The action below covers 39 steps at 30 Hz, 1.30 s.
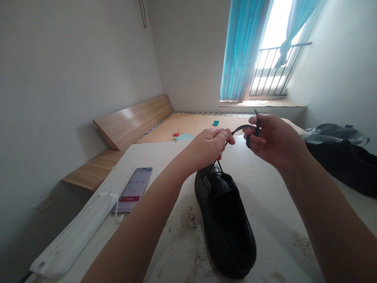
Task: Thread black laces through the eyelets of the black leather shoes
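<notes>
A black leather shoe (225, 220) lies on the white table (265, 184), toe toward me. Its black lace (240, 129) rises from the eyelets and stretches between my hands above the shoe. My left hand (210, 145) is closed, pinching the lace near where it leaves the shoe. My right hand (268, 137) is closed too, with the lace's free end looped around its fingers and sticking up above them.
A phone (136, 188) showing a timer lies left of the shoe, beside a white face mask (73, 236) at the table's left edge. Dark clothing (341, 157) is piled at the right. Behind the table are a wooden bed frame (132, 122), small coloured items and a curtained window.
</notes>
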{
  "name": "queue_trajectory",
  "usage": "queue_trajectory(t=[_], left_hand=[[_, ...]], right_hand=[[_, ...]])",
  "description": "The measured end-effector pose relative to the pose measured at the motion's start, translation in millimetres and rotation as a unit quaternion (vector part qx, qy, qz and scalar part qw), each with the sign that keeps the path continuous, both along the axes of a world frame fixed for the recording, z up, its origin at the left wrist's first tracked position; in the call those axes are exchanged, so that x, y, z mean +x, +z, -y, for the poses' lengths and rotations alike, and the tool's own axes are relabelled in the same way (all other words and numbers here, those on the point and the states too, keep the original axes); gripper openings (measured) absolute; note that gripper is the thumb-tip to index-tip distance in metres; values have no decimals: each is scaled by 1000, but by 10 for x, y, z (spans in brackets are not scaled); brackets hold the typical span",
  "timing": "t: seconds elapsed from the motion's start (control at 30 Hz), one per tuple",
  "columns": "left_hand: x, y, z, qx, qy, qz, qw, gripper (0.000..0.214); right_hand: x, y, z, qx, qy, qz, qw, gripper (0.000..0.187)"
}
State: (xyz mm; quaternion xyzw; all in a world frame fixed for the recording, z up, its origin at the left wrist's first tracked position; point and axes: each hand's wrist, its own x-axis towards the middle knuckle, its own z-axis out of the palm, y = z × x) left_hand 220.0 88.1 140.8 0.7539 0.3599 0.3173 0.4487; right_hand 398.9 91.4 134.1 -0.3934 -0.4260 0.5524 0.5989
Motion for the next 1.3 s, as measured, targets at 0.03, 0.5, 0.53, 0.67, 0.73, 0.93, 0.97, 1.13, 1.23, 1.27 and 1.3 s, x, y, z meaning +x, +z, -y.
queue_trajectory(t=[0.03,0.5,0.53,0.67,0.73,0.93,0.97,1.13,1.23,1.27,1.3], left_hand=[[-15,14,-16,-11,13,27,999,32],[-630,414,-53,-127,77,333,931,36],[-687,422,-29,-136,80,335,929,37],[-766,182,75,-178,75,286,939,44],[-708,-79,126,-216,54,224,949,40],[-456,-829,163,-240,71,146,957,3],[-434,-894,150,-253,70,138,955,6],[-429,-978,102,-253,76,112,958,31],[-472,-958,110,-180,84,61,978,43],[-491,-955,114,-161,84,38,983,44],[-511,-952,117,-148,84,17,985,45]], right_hand=[[87,-69,-75,-7,-27,-6,1000,12],[556,-394,-203,-11,13,73,997,12],[560,-416,-160,-14,57,139,989,18],[544,-581,-26,-59,293,397,868,37],[506,-662,5,-74,350,429,829,37],[384,-768,49,-39,328,473,817,32],[372,-777,57,-31,324,474,818,33],[310,-810,109,13,303,464,832,29],[284,-795,153,54,280,502,816,28],[281,-783,169,66,273,518,808,28],[280,-768,186,75,269,533,799,27]])
